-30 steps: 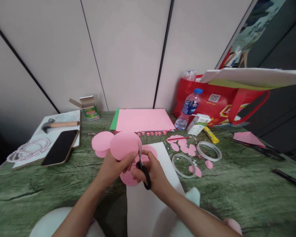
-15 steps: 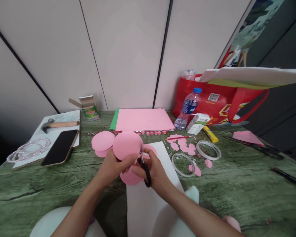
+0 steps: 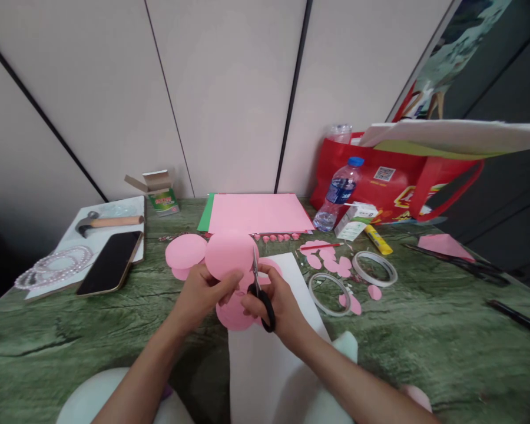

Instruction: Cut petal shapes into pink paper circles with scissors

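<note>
Pinched in my left hand [image 3: 209, 294] is a round pink paper disc [image 3: 230, 253], held up above the table. My right hand [image 3: 276, 303] grips black-handled scissors [image 3: 265, 303], fingers in the loops. The scissor blades point away from me and lie along the disc's right edge; I cannot tell whether they touch it. Below my hands, more pink paper circles [image 3: 235, 315] rest partly on a long white paper sheet [image 3: 258, 365]. Further pink circles [image 3: 185, 250] lie to the left of the held disc.
Behind lies a stack of coloured paper [image 3: 256, 212]. To the right are tape rolls [image 3: 330, 294], pink scraps [image 3: 331, 265], a glue stick [image 3: 378, 239], a water bottle [image 3: 338, 197] and a red bag [image 3: 380, 182]. A phone [image 3: 110, 262] and hammer [image 3: 110, 222] lie left.
The held disc has shifted slightly up and tilted in my left hand. My right hand and the scissors have moved a little to the right. The whole view has drifted slightly.
</note>
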Demonstrator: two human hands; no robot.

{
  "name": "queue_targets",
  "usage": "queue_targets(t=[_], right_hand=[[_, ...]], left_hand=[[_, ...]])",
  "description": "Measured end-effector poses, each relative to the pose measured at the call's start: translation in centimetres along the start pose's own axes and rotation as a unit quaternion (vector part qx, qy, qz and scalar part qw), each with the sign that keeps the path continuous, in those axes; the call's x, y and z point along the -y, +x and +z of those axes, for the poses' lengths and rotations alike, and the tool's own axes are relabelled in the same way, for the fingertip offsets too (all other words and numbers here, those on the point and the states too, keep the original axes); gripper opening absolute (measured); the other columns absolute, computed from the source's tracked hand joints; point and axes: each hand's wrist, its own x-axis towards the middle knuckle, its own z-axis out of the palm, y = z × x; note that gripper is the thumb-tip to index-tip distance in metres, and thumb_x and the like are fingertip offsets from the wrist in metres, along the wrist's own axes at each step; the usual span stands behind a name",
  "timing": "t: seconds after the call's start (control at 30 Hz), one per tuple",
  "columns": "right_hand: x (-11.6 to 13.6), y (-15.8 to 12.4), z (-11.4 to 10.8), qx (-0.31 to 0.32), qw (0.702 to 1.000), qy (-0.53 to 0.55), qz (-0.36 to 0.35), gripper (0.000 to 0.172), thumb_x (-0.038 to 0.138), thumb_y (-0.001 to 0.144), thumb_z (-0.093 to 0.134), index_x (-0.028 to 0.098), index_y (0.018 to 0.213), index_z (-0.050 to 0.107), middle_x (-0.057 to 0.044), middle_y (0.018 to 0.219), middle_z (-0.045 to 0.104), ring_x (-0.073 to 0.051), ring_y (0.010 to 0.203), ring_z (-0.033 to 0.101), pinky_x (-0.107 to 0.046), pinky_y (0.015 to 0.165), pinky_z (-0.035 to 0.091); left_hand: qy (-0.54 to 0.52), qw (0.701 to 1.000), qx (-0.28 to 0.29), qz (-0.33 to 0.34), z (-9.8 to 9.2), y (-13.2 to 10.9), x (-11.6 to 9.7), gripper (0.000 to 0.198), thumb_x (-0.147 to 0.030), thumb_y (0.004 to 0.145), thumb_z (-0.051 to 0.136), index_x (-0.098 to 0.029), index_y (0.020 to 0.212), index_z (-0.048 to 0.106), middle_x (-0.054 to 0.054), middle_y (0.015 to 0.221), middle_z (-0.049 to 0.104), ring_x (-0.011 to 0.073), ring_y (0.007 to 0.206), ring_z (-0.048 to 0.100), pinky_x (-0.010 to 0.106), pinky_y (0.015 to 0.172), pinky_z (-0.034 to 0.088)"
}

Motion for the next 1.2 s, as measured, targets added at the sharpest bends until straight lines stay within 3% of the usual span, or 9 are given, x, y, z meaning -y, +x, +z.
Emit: queue_targets(t=[0.2, 0.37, 0.57, 0.73, 1.2], right_hand=[[0.3, -0.1, 0.1, -0.007, 1.0, -0.016, 0.007, 0.053, 0.029, 0.058, 0.068, 0.018, 0.1, 0.036, 0.01, 0.043, 0.051, -0.012, 0.04, 0.051, -0.02, 0.039, 0.039], [-0.3, -0.1, 0.2, 0.013, 1.0, -0.008, -0.003, 0.052, 0.029, 0.059, 0.067, 0.019, 0.1, 0.036, 0.007, 0.05, 0.055, -0.012, 0.041, 0.052, -0.021, 0.041, 0.04], [-0.7, 0.0, 0.2, 0.017, 1.0, 0.017, -0.001, 0.055, 0.025, 0.057, 0.07, 0.02, 0.1, 0.035, 0.008, 0.052, 0.051, -0.01, 0.045, 0.048, -0.021, 0.045, 0.038], [-0.3, 0.0, 0.3, 0.018, 0.998, 0.049, -0.042, 0.055, 0.022, 0.056, 0.071, 0.022, 0.099, 0.037, 0.006, 0.062, 0.05, -0.009, 0.054, 0.048, -0.022, 0.054, 0.039], [-0.3, -0.1, 0.3, 0.026, 0.997, 0.063, -0.028, 0.056, 0.025, 0.055, 0.072, 0.023, 0.098, 0.036, 0.008, 0.059, 0.045, -0.009, 0.053, 0.044, -0.021, 0.052, 0.035]], left_hand=[[-0.021, 1.0, 0.003, -0.001, -0.1, 0.0, -0.2, 0.035, -0.033, 0.071, 0.054, -0.013, 0.043, 0.046, -0.005, 0.037, 0.041, 0.0038, 0.034, 0.034, 0.017, 0.035, 0.025], [-0.058, 0.998, 0.019, -0.009, 0.6, 0.1, 0.0, 0.038, -0.038, 0.076, 0.046, -0.013, 0.047, 0.047, -0.004, 0.039, 0.042, 0.0048, 0.035, 0.037, 0.017, 0.035, 0.025], [-0.03, 0.999, -0.028, -0.015, 0.9, 0.0, 0.1, 0.029, -0.033, 0.07, 0.054, -0.014, 0.049, 0.046, -0.006, 0.039, 0.041, 0.0048, 0.034, 0.035, 0.016, 0.033, 0.027], [-0.015, 1.0, -0.012, -0.016, 0.8, -0.1, 0.1, 0.021, -0.032, 0.067, 0.056, -0.014, 0.056, 0.05, -0.005, 0.042, 0.043, 0.0058, 0.036, 0.037, 0.016, 0.033, 0.029], [0.001, 1.0, -0.013, -0.022, 0.6, 0.0, 0.3, 0.026, -0.033, 0.067, 0.054, -0.015, 0.049, 0.047, -0.004, 0.04, 0.043, 0.0061, 0.036, 0.036, 0.017, 0.033, 0.028]])
